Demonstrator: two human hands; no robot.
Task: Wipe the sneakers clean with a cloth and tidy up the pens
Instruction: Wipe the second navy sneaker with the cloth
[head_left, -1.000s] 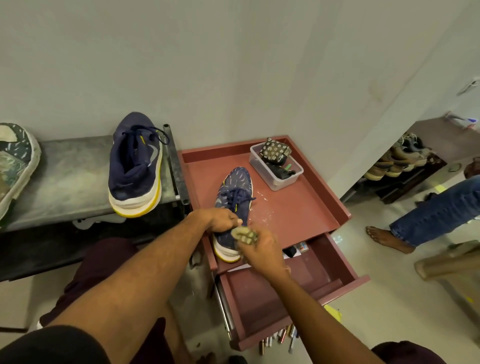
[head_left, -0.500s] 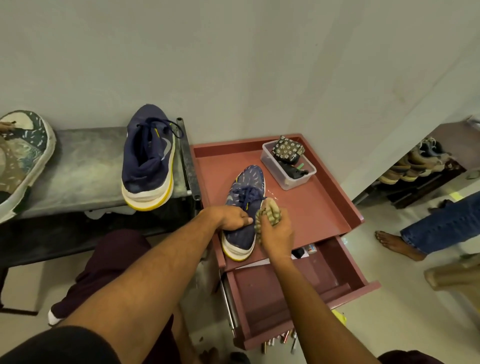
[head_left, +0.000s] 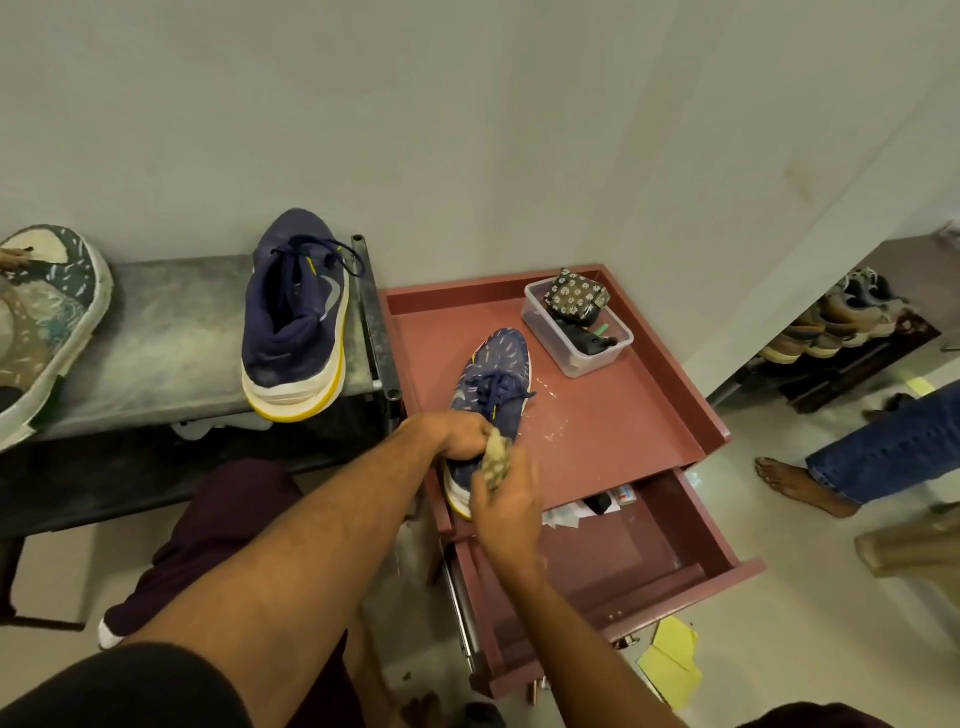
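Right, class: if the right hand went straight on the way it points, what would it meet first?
Probably the patterned sneaker, which its cloth seems to touch; the left hand gripping the shoe sits just beside, so depth is unclear.

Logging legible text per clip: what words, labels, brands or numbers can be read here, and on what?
No words or numbers are readable.
Navy sneaker on the bench: grey swoosh logo, no letters.
Packets in the open drawer: print too blurred to read.
Patterned sneaker and cloth: no text.
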